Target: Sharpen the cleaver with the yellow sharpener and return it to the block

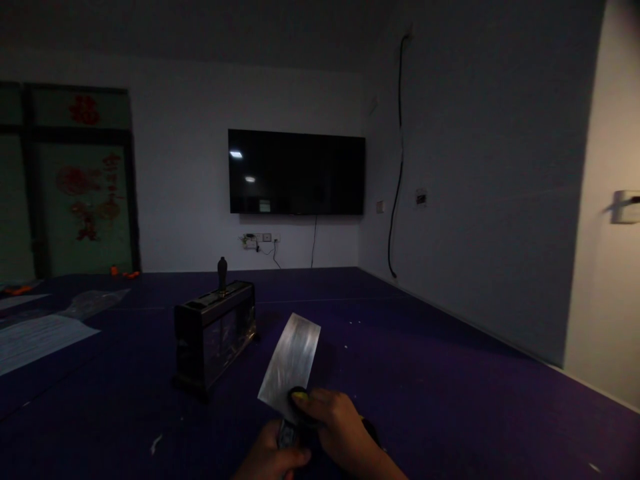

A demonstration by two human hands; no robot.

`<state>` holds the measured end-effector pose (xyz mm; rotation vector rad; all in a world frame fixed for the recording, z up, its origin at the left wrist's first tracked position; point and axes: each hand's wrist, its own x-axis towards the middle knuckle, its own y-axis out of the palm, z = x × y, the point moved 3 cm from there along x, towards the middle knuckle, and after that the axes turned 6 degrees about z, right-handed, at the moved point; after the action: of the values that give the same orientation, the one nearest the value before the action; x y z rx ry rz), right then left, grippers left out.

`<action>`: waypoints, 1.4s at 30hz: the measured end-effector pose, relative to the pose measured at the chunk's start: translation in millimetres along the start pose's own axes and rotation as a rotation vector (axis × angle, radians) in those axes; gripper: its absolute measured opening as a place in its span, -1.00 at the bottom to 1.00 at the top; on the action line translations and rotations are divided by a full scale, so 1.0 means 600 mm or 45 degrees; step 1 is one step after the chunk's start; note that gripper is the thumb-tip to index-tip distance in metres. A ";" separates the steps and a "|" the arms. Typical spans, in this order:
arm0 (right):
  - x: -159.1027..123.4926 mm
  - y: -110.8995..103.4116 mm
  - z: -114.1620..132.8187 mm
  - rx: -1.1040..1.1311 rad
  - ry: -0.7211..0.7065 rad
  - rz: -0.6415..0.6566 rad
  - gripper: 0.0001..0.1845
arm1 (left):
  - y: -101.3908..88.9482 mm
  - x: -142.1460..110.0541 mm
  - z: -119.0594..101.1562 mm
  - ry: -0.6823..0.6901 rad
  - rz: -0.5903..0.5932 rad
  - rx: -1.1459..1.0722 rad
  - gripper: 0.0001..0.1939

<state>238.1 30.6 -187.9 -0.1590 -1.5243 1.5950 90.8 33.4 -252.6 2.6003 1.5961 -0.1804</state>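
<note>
A cleaver [291, 363] with a broad steel blade points up and away from me at the bottom centre. My left hand [273, 457] is closed round its dark handle. My right hand [336, 423] is curled over the base of the blade, its thumb pressing a small dark thing against the steel that I cannot name. A dark knife block [214, 337] stands just beyond the blade to the left, with one black-handled knife [222, 272] sticking up from its top.
The purple surface [425, 373] stretches to the white walls at right and back. A black wall screen [297, 172] hangs ahead. Plastic sheets [40, 333] lie at far left, near a dark door with red decorations [83, 180].
</note>
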 end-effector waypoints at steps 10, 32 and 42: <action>-0.001 -0.020 -0.027 0.053 0.166 -0.004 -0.50 | 0.000 0.031 0.033 -0.059 -0.051 0.133 -0.36; -0.017 -0.053 -0.098 -0.051 0.458 -0.313 -0.30 | 0.016 -0.010 -0.024 -0.132 -0.015 0.452 -0.65; -0.027 -0.053 -0.119 -0.086 0.642 -0.463 -0.38 | 0.009 0.001 -0.013 -0.160 0.002 0.517 -0.62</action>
<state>308.8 67.7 -185.0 -0.2808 -1.1344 1.1101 96.3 32.3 -245.1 2.8031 1.6581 -0.7230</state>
